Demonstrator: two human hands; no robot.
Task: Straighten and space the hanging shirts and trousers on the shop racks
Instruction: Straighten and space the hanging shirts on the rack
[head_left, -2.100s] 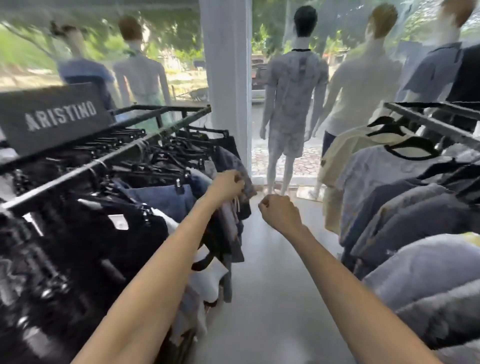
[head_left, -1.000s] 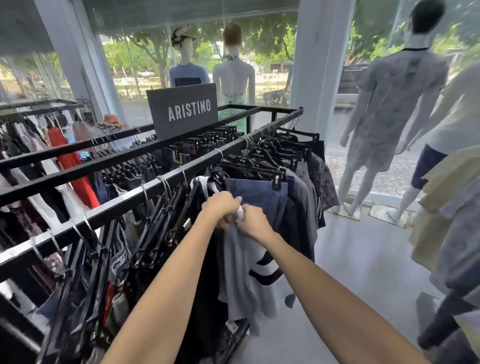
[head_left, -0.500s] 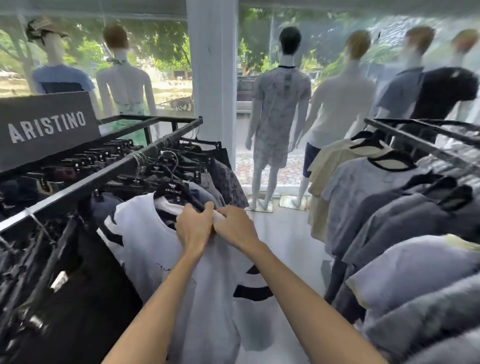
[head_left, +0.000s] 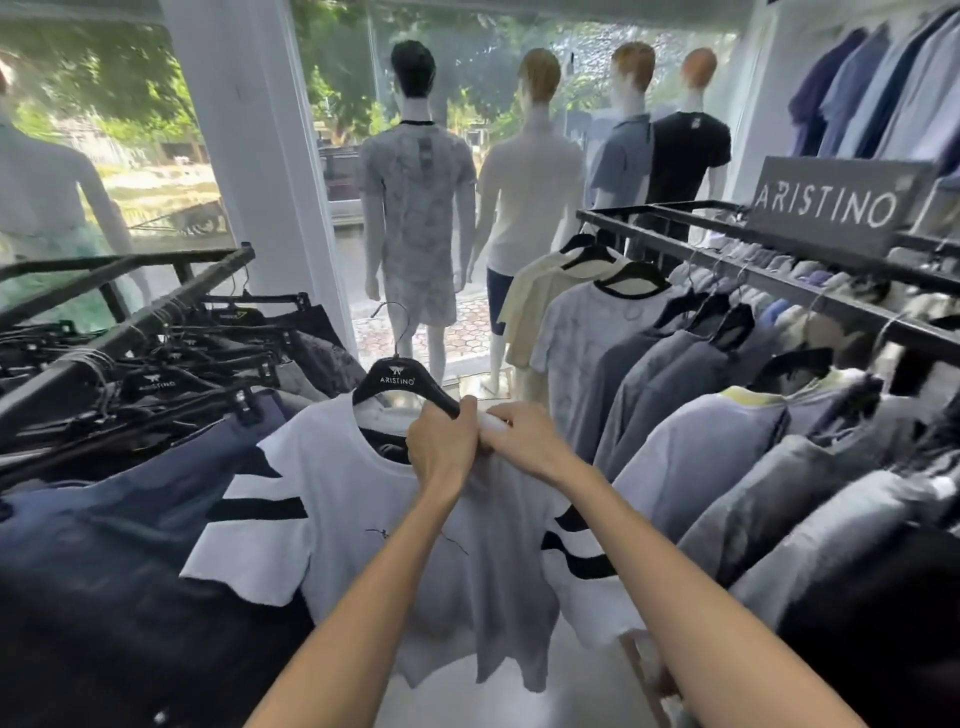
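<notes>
To the left of the hands, a black rack (head_left: 130, 325) is seen, crowded with clip hangers from which trousers (head_left: 156, 483) are hung, bunched closely together. A white T-shirt (head_left: 353, 483) with black sleeve stripes is held up in the aisle between the racks, directly below and in front of both hands. Its left sleeve is spread over the trousers. The shirt is carried on a black hanger (head_left: 395, 382), whose hook stands clear of both rails. The hanger's right arm is gripped by the left hand (head_left: 441, 447), with fingers curled over it. Pressed close against it, the right hand (head_left: 524, 441) is pinched onto the shirt's white shoulder fabric at the hanger's end. To the right of the hands, shirts (head_left: 675, 364) are hung in a row on a second rack (head_left: 779, 283), topped by a sign (head_left: 826, 208). Beyond the hands, dressed mannequins (head_left: 415, 171) are stood at the window.
</notes>
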